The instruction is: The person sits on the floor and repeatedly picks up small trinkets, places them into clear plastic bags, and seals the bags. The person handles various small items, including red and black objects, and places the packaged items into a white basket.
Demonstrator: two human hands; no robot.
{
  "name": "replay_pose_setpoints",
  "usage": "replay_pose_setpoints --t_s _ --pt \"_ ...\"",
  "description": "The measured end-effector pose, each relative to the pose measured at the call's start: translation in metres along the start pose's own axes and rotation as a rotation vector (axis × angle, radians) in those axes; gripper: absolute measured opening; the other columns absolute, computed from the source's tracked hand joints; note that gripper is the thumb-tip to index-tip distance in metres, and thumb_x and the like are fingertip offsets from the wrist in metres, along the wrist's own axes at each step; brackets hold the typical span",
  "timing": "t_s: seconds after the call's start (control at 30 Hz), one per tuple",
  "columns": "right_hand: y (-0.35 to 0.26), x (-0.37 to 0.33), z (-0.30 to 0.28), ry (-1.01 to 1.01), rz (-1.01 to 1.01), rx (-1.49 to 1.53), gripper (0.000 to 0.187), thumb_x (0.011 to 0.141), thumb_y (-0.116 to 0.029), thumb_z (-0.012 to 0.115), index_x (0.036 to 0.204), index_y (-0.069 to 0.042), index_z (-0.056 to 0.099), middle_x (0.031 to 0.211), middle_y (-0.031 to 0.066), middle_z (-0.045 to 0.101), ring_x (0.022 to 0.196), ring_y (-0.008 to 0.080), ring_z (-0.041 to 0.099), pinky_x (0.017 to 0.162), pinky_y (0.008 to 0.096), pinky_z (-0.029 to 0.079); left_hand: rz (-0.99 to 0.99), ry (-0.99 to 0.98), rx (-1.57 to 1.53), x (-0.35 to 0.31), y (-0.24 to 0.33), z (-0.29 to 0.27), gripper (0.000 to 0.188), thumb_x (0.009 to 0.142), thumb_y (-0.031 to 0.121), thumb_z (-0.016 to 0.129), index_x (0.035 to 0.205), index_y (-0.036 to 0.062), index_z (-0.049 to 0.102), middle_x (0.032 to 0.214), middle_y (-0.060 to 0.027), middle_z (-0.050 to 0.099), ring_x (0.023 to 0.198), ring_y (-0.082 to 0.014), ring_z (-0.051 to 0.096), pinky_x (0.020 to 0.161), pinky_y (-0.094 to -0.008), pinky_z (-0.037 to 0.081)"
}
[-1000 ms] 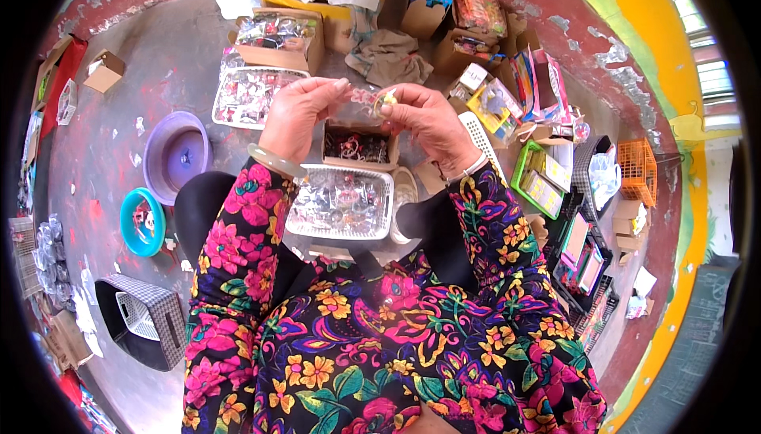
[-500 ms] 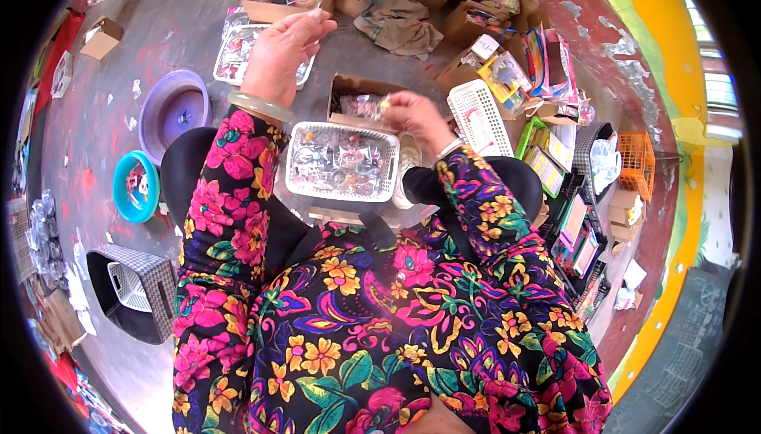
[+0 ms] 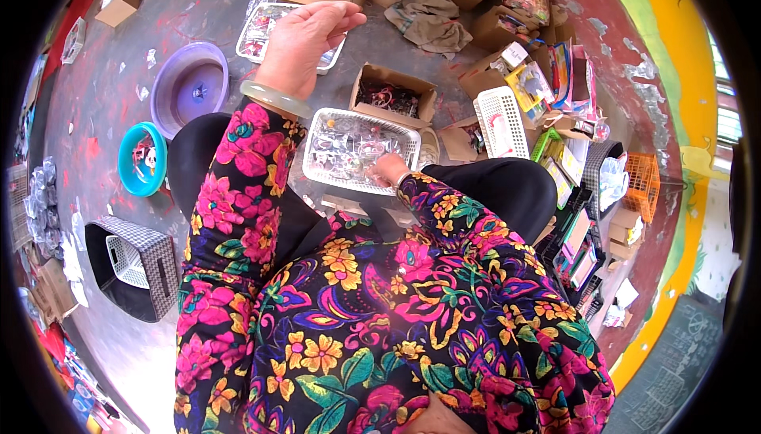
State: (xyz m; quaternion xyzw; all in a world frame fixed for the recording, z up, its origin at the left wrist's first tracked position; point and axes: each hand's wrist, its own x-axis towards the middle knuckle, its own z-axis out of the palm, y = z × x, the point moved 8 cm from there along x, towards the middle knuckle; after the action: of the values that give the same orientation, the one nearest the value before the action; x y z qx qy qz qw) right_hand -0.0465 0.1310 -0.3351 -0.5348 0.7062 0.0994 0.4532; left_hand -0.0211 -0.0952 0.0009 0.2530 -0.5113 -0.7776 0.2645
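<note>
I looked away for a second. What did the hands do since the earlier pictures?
The hands, together over the lap a second ago, have parted. The left hand has reached out over the flat tray on the floor; whether it holds anything is unclear. The right hand has dropped into the white basket on the lap. The basket, cardboard box and purple bowl stayed put.

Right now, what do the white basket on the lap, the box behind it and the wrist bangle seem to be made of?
White basket: probably moulded plastic, matte, with a lattice wall.
Box: brown cardboard, dull, with folded flaps.
Bangle: pale green, smooth and translucent, perhaps jade or glass.
</note>
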Motion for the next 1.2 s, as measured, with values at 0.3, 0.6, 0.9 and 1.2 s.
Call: replay_pose_setpoints --t_s 0.3,0.6,0.9,1.2 --pt "0.056 -0.033 -0.083 0.769 0.412 0.735 0.021 0.076 -0.019 0.052 0.074 -0.004 0.066 0.063 0.0098 0.064 0.06 0.0178 0.063 0.06 0.0301 0.049 -0.013 0.054 -0.015 -0.008 0.009 0.006 0.026 0.093 0.017 0.044 0.103 -0.0035 0.057 0.099 -0.0126 0.063 0.094 -0.017 0.06 0.082 -0.0263 0.045" --pt "0.163 -0.033 -0.129 1.18 0.376 1.198 0.008 0.075 -0.007 0.061 0.078 0.0 0.063 0.064 0.0024 0.06 0.053 0.0101 0.054 0.048 0.0222 0.042 0.029 0.123 -0.189 -0.022 0.023 0.014 0.023 0.092 0.018 0.046 0.096 -0.0023 0.057 0.097 -0.0135 0.062 0.096 -0.0209 0.059 0.085 -0.0311 0.043" --pt "0.168 -0.154 -0.338 1.06 -0.067 1.349 0.014 0.078 -0.017 0.056 0.078 -0.003 0.061 0.071 0.0045 0.061 0.059 0.0124 0.054 0.052 0.0247 0.042 -0.013 0.047 -0.24 -0.037 0.036 0.03 0.024 0.091 0.019 0.049 0.1 -0.0016 0.056 0.1 -0.0134 0.061 0.101 -0.0249 0.057 0.092 -0.0358 0.04" --pt "0.258 -0.209 -0.251 0.818 0.112 -0.8 0.013 0.076 -0.015 0.058 0.069 -0.007 0.066 0.071 0.0113 0.065 0.061 0.0203 0.062 0.058 0.033 0.05 -0.068 0.039 -0.203 -0.028 0.025 0.045 0.024 0.091 0.019 0.048 0.097 -0.0013 0.059 0.097 -0.012 0.063 0.093 -0.018 0.059 0.084 -0.0292 0.043"
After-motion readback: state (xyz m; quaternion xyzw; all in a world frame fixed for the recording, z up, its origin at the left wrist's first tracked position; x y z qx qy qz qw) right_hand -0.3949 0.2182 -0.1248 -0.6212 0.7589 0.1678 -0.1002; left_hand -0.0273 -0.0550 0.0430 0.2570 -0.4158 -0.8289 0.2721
